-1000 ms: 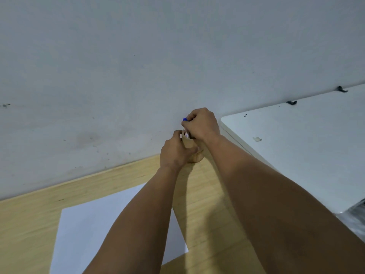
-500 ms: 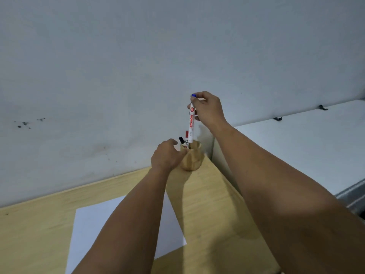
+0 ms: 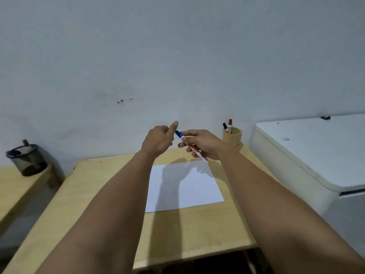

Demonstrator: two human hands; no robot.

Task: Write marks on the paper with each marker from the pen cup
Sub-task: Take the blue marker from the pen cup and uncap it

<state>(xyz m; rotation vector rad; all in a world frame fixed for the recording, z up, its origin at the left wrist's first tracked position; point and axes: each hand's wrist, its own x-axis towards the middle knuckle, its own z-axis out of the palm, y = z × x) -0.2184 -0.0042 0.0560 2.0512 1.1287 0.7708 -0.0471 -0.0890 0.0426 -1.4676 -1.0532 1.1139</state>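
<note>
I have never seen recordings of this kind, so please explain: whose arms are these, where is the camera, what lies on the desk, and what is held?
There is no machine here. The arms belong to a person, and the single camera sits on that person's head, looking forward and down. On the wooden desk lies a blank sheet of paper. A wooden pen cup near the wall holds a red and a black marker. The right hand grips a blue-capped marker. The left hand holds nothing, its fingers close to the cap.

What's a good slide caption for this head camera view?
Right hand holds a blue-capped marker above blank paper; left hand reaches for its cap.
</note>
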